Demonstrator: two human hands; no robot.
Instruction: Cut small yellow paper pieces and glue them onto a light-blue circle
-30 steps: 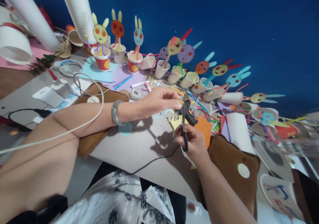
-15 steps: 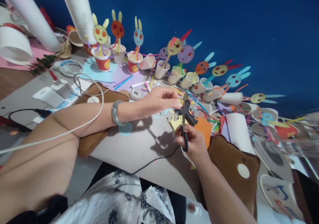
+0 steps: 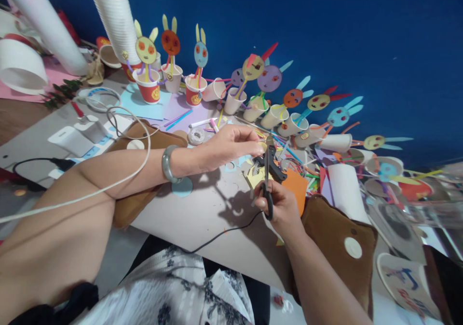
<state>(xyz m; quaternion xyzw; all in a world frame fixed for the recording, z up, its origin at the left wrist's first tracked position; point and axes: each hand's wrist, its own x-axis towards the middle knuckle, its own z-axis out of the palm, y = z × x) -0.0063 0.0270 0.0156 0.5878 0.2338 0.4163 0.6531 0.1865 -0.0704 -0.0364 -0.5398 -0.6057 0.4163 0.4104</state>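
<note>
My left hand (image 3: 231,146), with a bangle at the wrist, pinches a small piece of yellow paper (image 3: 264,147) between thumb and fingertips. In my right hand (image 3: 282,207) are scissors (image 3: 266,170) with black handles, their blades pointing away from me and up beside the yellow piece. Whether the blades touch the paper I cannot tell. Behind the scissors lies a black tool with a handle (image 3: 278,169), partly hidden. Yellow paper scraps (image 3: 255,176) and an orange sheet (image 3: 298,190) lie under and beside my right hand. A light blue paper disc (image 3: 182,187) rests below my left wrist.
Paper cups with rabbit-faced figures (image 3: 145,50) line the blue wall. A tall cup stack (image 3: 114,21) stands back left. Brown cushions (image 3: 336,248) lie on both sides. A white cable (image 3: 139,168) crosses my left arm; a black cord (image 3: 224,231) runs along the table front.
</note>
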